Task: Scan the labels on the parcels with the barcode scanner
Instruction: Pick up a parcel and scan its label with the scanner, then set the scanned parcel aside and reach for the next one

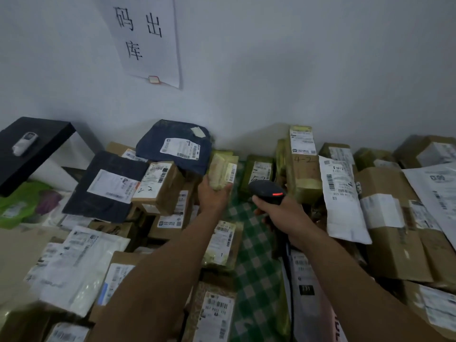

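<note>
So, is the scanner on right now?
On, it seems: a red light glows on the head of the barcode scanner, gripped in the right hand.

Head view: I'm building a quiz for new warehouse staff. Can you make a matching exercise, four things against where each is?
Things:
1 barcode scanner
2 small taped parcel
3 paper sign
4 white device

Places:
A on the wall
B in the left hand
C on the black box
D in the right hand

Pairs: 1-D, 2-B, 3-A, 4-C
</note>
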Demonstrator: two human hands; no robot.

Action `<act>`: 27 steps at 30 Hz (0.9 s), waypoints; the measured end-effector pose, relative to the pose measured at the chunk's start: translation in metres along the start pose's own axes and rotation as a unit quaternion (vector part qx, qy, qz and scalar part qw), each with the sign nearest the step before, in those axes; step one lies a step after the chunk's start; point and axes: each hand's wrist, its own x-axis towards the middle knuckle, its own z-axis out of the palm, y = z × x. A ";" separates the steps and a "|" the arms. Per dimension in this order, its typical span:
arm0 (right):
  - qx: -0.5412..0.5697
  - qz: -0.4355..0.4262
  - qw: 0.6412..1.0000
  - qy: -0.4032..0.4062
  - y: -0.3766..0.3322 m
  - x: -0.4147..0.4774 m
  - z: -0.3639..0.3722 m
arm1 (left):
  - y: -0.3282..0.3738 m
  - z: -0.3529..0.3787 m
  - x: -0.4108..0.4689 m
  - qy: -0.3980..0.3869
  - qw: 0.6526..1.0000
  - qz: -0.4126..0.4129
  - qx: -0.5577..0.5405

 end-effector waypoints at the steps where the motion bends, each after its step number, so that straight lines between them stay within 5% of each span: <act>1: -0.003 0.002 1.000 -0.001 0.000 0.010 -0.001 | -0.002 0.006 0.014 0.004 1.000 -0.009 0.004; 6: -0.012 0.027 1.000 -0.010 0.003 0.051 -0.001 | -0.012 0.035 0.066 0.039 0.991 0.095 0.090; 14: -0.020 0.032 0.999 -0.020 0.008 0.086 -0.001 | -0.019 0.081 0.067 0.131 0.971 0.038 0.196; 18: -0.011 0.038 0.999 -0.019 0.011 0.090 -0.003 | -0.037 0.078 0.044 0.150 0.931 0.140 0.301; 27: 0.014 0.044 0.999 -0.013 0.015 0.089 -0.013 | -0.032 0.056 0.092 -0.037 0.826 0.263 0.497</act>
